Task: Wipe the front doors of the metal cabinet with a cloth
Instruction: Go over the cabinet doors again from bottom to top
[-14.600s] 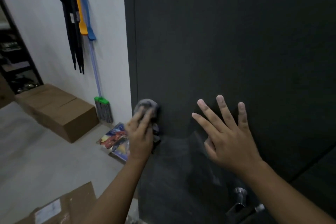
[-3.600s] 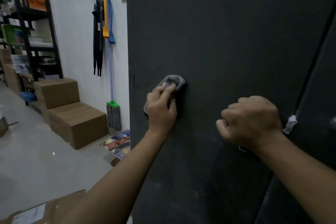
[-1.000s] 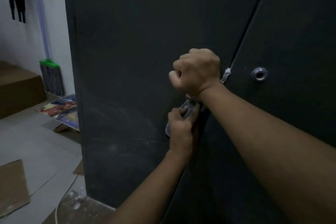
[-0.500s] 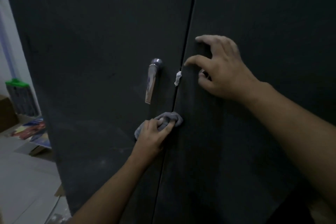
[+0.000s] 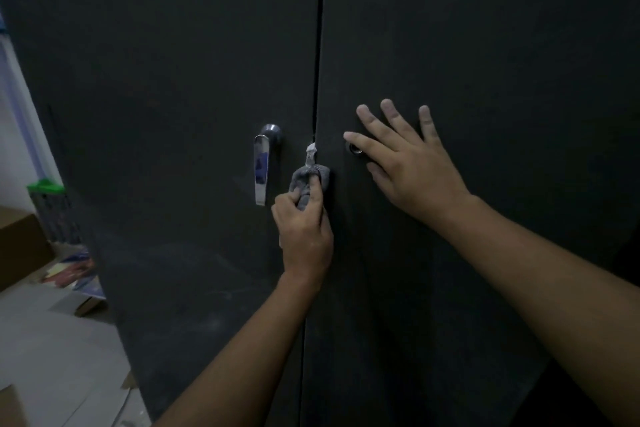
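Tagger: Since half a second ago, left hand (image 5: pixel 304 229) slid cloth (image 5: pixel 310 177) up the door seam (image 5: pixel 318 45), just under white scrap (image 5: pixel 310 150).
Checker: Grip? And right hand (image 5: pixel 412 170)?
Tagger: Left hand curls round cloth, just right of handle (image 5: pixel 261 166); right hand flat, spread on right door (image 5: pixel 485 45).

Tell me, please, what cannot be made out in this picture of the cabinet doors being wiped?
Head view:
- The round fitting on the right door: partly covered by a finger of the right hand.
- The cloth: lower part hidden inside the left hand.
- A white scrap at the door seam: too small to identify.
- Both doors: tops cut off by the upper frame edge.
- A green-topped item: blurred, cut by the left door.
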The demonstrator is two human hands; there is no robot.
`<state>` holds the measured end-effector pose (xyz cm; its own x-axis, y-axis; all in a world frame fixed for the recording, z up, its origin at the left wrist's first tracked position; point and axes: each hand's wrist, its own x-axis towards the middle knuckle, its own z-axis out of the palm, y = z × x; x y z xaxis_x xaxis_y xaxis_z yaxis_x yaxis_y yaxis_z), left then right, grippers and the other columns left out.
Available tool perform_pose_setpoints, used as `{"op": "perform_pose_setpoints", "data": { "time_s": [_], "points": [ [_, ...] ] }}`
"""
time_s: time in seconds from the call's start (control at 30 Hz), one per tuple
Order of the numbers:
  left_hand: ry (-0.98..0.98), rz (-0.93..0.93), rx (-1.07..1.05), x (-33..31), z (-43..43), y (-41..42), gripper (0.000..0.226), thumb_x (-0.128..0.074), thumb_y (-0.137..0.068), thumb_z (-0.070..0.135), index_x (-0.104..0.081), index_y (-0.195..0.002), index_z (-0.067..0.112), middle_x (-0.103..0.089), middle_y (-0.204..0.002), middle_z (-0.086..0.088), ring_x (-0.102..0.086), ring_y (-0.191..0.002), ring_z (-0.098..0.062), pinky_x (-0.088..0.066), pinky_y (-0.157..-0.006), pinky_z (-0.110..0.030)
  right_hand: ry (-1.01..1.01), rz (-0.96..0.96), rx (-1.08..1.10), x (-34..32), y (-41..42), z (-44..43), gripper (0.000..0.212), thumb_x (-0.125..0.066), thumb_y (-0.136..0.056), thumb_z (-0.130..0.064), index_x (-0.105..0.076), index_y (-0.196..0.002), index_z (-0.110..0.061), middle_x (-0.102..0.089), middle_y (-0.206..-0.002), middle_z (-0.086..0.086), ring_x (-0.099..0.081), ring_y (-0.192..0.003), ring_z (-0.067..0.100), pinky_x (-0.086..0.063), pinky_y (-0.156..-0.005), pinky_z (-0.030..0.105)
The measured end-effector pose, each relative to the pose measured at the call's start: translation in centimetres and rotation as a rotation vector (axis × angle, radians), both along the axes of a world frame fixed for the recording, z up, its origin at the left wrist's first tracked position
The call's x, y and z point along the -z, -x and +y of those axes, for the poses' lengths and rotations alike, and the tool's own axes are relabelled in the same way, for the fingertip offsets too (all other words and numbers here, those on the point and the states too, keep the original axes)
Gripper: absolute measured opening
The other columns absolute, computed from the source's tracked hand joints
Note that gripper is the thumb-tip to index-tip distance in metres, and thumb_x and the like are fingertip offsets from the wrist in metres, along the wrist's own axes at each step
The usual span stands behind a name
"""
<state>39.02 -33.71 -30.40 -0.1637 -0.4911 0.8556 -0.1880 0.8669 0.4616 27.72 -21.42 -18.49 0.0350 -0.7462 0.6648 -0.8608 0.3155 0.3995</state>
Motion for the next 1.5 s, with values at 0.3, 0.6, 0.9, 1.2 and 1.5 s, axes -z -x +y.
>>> {"op": "perform_pose_setpoints", "data": {
  "time_s": [0.3, 0.6, 0.9, 1.2, 1.5],
  "points": [
    [0.179, -0.423, 0.041, 5.3, -3.0, -4.3, 0.061, -0.078, -0.083, 0.025, -0.051, -0.135, 0.038, -0.047, -0.118, -0.014, -0.048, -0.102, -0.029, -0.052, -0.079, -0.035, 0.061, -0.091, 0.006, 2.3, -0.3, -1.0, 0.073, -0.047, -0.096, -0.007, -0.018, -0.158, -0.029, -0.008, -0.167, -0.007, 0.005, -0.154, 0.018, 0.010, -0.119, 0.057],
    [0.030, -0.191, 0.017, 5.4, -4.3, -4.9, 0.058, -0.064, -0.088, -0.002, -0.051, -0.142, 0.015, -0.043, -0.114, -0.019, -0.050, -0.098, -0.032, -0.053, -0.083, -0.039, 0.062, -0.255, -0.021, 4.0, -2.4, -1.0, 0.084, -0.052, -0.087, -0.012, -0.012, -0.160, -0.021, 0.000, -0.168, 0.000, 0.005, -0.154, 0.019, 0.008, -0.122, 0.055],
    [-0.028, -0.341, 0.043, 9.4, -6.1, -5.9, 0.039, -0.060, -0.093, 0.053, -0.055, -0.129, 0.041, -0.043, -0.127, 0.017, -0.044, -0.123, -0.005, -0.040, -0.098, -0.019, 0.025, -0.226, -0.165, 5.2, -7.5, -3.7, 0.070, -0.048, -0.080, -0.024, -0.037, -0.149, -0.017, -0.015, -0.162, 0.028, -0.002, -0.151, 0.046, 0.000, -0.121, 0.059],
    [0.126, -0.363, -0.026, 10.8, -10.7, -11.1, 0.033, -0.068, -0.086, 0.053, -0.063, -0.118, 0.045, -0.056, -0.124, 0.024, -0.051, -0.115, 0.005, -0.052, -0.090, -0.030, -0.389, 0.192, -0.168, 9.1, -10.4, -10.9, 0.061, -0.035, -0.091, -0.040, -0.032, -0.151, -0.028, -0.004, -0.165, 0.022, 0.015, -0.150, 0.043, 0.012, -0.116, 0.067],
    [-0.100, -0.049, -0.201, 10.9, -17.0, -14.1, 0.060, -0.054, -0.084, -0.011, -0.056, -0.138, 0.014, -0.043, -0.125, -0.022, -0.035, -0.115, -0.015, -0.028, -0.101, -0.014, -0.309, 0.015, -0.011, 14.4, -11.7, -14.1, 0.080, -0.054, -0.083, -0.049, -0.026, -0.156, -0.033, 0.001, -0.167, 0.016, 0.009, -0.152, 0.042, 0.012, -0.108, 0.078]
  ]
}}
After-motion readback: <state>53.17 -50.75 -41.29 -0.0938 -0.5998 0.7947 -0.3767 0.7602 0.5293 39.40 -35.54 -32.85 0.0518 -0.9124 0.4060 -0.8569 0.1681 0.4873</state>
